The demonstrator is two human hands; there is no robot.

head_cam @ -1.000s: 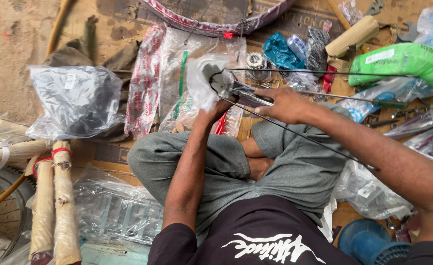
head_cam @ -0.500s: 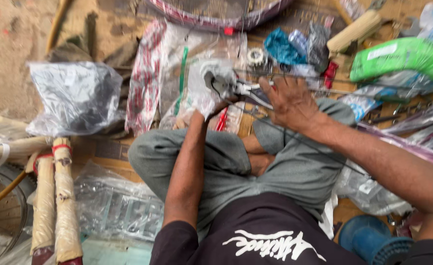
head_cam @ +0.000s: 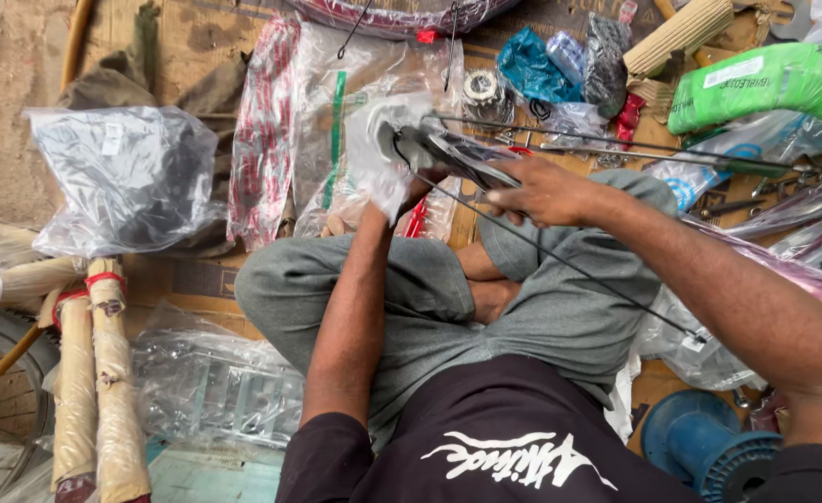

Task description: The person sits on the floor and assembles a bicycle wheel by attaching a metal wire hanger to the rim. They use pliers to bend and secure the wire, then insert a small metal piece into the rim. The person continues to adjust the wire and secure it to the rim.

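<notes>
Metal part [head_cam: 448, 154], a dark, flat piece partly sleeved in a clear plastic wrapper [head_cam: 378, 149], is sitting above the person's crossed legs, raised off the floor between both hands. Left hand [head_cam: 420, 186] is closing from below around the wrapped end; its grip is mostly hidden behind the plastic and the part, so how tightly the fingers are curling cannot be told, though the part is clearly resting in it. Right hand [head_cam: 546, 191] is lying against the part's far end with fingers loosely spread and only partly curled, touching it rather than clamping it. Thin metal rods [head_cam: 616, 149] are running from the part out to the right, over the knee, and a thin dark wire [head_cam: 569, 265] is slanting down from the part across the grey trousers [head_cam: 429, 298] toward a plastic bag at the right. Surroundings: a clear bag holding dark contents [head_cam: 122, 177] is lying on the floor at the left; paper-wrapped tubes bound with red tape [head_cam: 94, 373] are lying at lower left; a green wrapped curved piece [head_cam: 765, 84] is lying at upper right, well apart from the hands; a blue plastic spool [head_cam: 709, 447] is standing at lower right beside the person's hip; cardboard [head_cam: 206, 37] is covering the floor beneath.
</notes>
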